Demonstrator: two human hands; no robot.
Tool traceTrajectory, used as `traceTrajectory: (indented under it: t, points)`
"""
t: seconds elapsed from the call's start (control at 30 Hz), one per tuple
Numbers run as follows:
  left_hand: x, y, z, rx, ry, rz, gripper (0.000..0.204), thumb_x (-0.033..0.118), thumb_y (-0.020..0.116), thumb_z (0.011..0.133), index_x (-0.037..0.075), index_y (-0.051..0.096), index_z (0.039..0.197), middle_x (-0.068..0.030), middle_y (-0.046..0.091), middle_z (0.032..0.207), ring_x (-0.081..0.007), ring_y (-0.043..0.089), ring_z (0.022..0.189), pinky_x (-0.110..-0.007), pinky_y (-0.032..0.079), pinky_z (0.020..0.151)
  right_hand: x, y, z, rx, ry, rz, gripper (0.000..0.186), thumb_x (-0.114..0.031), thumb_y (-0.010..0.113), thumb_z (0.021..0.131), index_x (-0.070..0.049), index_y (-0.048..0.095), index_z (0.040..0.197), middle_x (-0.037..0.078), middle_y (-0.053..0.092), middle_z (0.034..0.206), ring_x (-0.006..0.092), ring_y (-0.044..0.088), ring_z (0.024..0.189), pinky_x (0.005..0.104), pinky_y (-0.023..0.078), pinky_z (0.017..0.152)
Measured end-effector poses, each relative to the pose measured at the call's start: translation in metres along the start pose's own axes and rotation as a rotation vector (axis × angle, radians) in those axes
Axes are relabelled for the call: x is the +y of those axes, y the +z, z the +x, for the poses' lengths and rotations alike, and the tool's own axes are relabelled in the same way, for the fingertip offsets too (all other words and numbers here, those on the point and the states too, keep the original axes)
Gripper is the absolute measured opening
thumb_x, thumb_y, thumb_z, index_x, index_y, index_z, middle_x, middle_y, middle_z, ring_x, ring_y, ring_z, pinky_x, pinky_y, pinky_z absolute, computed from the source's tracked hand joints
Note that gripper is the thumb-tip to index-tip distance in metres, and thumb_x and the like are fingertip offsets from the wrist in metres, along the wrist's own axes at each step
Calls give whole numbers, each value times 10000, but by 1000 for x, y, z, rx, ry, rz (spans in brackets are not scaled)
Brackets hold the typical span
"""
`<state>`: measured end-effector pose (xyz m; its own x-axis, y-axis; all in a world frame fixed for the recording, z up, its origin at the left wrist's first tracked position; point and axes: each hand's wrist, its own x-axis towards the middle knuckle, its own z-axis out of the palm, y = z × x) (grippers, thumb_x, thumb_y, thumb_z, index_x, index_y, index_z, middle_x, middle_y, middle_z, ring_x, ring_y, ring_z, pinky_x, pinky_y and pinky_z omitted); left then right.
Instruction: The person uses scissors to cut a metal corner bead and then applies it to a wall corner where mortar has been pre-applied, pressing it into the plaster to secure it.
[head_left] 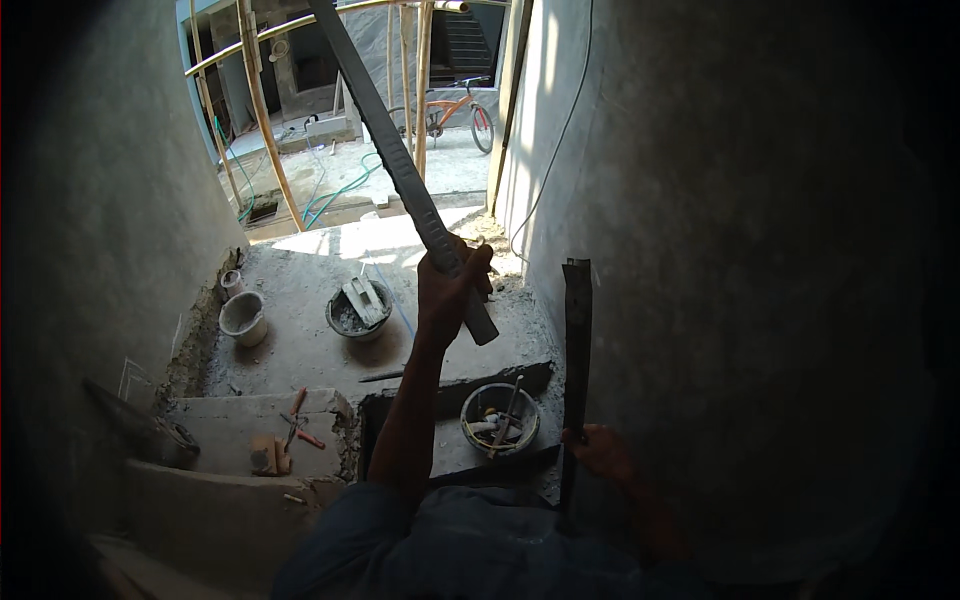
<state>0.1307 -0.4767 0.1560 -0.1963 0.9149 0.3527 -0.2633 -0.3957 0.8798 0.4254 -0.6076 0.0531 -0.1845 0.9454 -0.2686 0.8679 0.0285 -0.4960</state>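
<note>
My left hand [448, 295] is raised in the middle, fingers wrapped round the lower part of a long grey straight bar [388, 145]. The bar slants up and to the left, past the top of the view, with ridged marks along its middle. Lower right, my right hand [605, 452] grips the edge of a long dark flat strip [577, 345], which stands nearly upright beside the right wall. Its top end looks notched, and its bottom is lost in shadow. Between my arms, below the left hand, sits a bucket [500, 420] of tools.
Two more buckets, one pale [243, 319] and one dark [360, 308] with a whitish block, stand on the rough landing. Red-handled tools [298, 425] and a wooden block [266, 455] lie on a left step. Bamboo poles [262, 110] cross the opening; an orange bicycle [440, 117] stands beyond.
</note>
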Motion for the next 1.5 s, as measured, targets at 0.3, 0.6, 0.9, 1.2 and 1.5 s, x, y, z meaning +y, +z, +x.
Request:
traceTrajectory:
  t: [0.3,0.6,0.9,1.2,1.5]
  points:
    - [4,7,-44,-311,-52,-203,318,112,761,826,8,510,991,-208,659,1158,-247,660,1045,-375,557,871,4,60,24,-42,62,46,398,-469,547,906,-114,710,981,196,695,895,383,665,906,482,517,786]
    - [15,4,-54,-213,-101,63,365,20,777,758,70,424,839,-202,685,1038,-222,666,994,-356,546,835,-6,86,33,-35,-17,61,396,-479,562,895,-127,704,1010,192,695,879,385,668,906,502,519,789]
    - [7,-6,-67,-168,-115,88,372,-48,753,740,78,411,817,-187,689,944,-209,685,929,-341,569,794,-9,95,28,-110,-25,73,361,-441,500,940,-137,635,1079,221,679,863,435,646,905,534,495,806]
    - [9,9,-83,-190,-184,-1,392,-64,766,732,69,400,777,-177,701,904,-202,697,898,-334,596,746,-4,32,30,144,-455,327,652,-495,504,965,-48,396,1427,288,544,1269,400,539,1200,489,434,980]
    - [-3,22,-80,-228,-132,30,398,-71,769,731,66,401,798,-201,708,914,-205,702,891,-320,591,709,-99,-10,46,108,-606,1110,489,-377,479,1013,-35,438,1361,129,651,963,169,652,860,301,519,760]
